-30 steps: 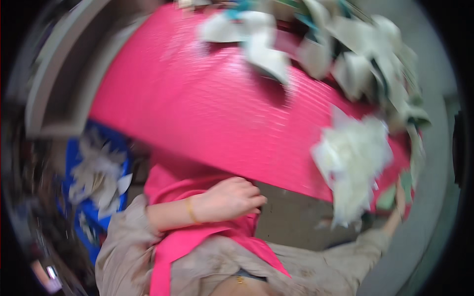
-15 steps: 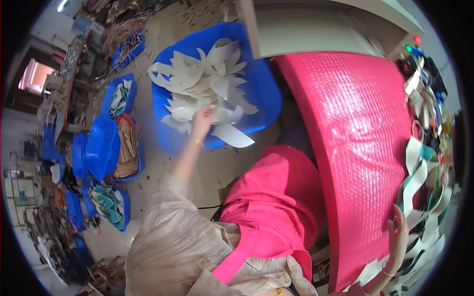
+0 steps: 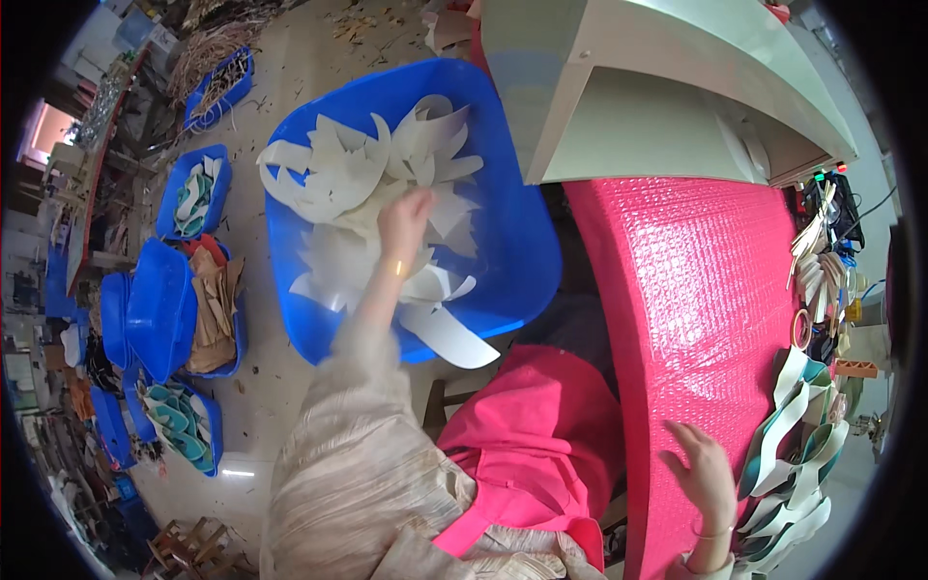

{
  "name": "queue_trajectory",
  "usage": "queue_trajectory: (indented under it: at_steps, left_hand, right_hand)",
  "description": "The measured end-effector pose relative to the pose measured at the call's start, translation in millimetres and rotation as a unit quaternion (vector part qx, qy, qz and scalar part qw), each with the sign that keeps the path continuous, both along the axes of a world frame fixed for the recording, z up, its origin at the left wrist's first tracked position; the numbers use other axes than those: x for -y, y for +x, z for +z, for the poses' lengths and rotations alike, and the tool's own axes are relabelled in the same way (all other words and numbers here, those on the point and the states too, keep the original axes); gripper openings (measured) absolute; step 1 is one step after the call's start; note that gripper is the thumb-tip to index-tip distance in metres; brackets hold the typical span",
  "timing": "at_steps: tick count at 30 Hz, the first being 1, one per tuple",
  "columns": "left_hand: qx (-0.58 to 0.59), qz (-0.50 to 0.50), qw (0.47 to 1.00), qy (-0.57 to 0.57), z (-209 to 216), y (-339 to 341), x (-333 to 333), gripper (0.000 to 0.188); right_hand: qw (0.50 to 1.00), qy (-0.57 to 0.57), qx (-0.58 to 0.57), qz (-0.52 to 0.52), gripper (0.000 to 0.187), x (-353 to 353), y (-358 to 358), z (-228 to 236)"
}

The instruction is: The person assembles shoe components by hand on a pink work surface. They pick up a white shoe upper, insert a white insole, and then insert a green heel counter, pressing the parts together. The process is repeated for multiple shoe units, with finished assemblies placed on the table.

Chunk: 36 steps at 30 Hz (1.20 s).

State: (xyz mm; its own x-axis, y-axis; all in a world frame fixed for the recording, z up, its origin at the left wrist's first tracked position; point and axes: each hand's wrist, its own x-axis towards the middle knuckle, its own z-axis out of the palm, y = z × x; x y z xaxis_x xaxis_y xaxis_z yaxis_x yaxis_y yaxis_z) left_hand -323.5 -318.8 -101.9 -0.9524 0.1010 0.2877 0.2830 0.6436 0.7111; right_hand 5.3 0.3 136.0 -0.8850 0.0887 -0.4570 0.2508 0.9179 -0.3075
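Observation:
White curved cut pieces (image 3: 333, 169), thin and sheet-like, fill a big blue tub (image 3: 527, 242). Among them is my left hand (image 3: 406, 227), its fingers curled together over the pile; whatever they may hold is hidden. One long white piece (image 3: 452, 336) hangs over the tub's near rim. To the right, my right hand (image 3: 704, 478) is open with fingers apart, holding nothing, above the near part of a pink shiny covered table (image 3: 706, 290). Wavy white and green strips (image 3: 793, 454) lie beside that hand along the table's right edge.
A pale machine housing (image 3: 696, 106) stands over the table's far end. On the floor at left are smaller blue bins, one with green and white pieces (image 3: 181, 425) and one with brown paper (image 3: 213, 309). A bundle of pale strips (image 3: 817, 261) is at far right.
The view has shifted. My left hand has reached farther into the pile. My right hand has moved left, away from the wavy strips and over the pink surface.

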Motion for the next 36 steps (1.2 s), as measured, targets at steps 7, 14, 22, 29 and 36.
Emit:
queue_trajectory:
  at_steps: [7,14,22,29,36]
  left_hand:
    - [-0.342,-0.306,0.888,-0.035,163,168,-37,0.009]
    - [-0.215,-0.349,0.898,0.160,177,228,-69,0.014]
    - [-0.080,0.181,0.816,0.544,176,165,27,0.007]
    - [0.007,0.155,0.876,0.457,174,165,106,0.027]
    - [0.093,0.068,0.932,0.344,177,177,42,0.018]
  right_hand:
    - [0.579,-0.768,0.097,-0.258,0.059,77,-109,-77]
    - [0.706,-0.679,0.017,-0.201,0.059,47,-79,-53]
    - [0.897,-0.393,0.011,-0.204,0.029,-85,4,5]
    - [0.937,-0.265,-0.223,-0.045,0.030,-124,-140,34]
    - [0.697,-0.629,-0.258,-0.226,0.028,-32,-378,-105]
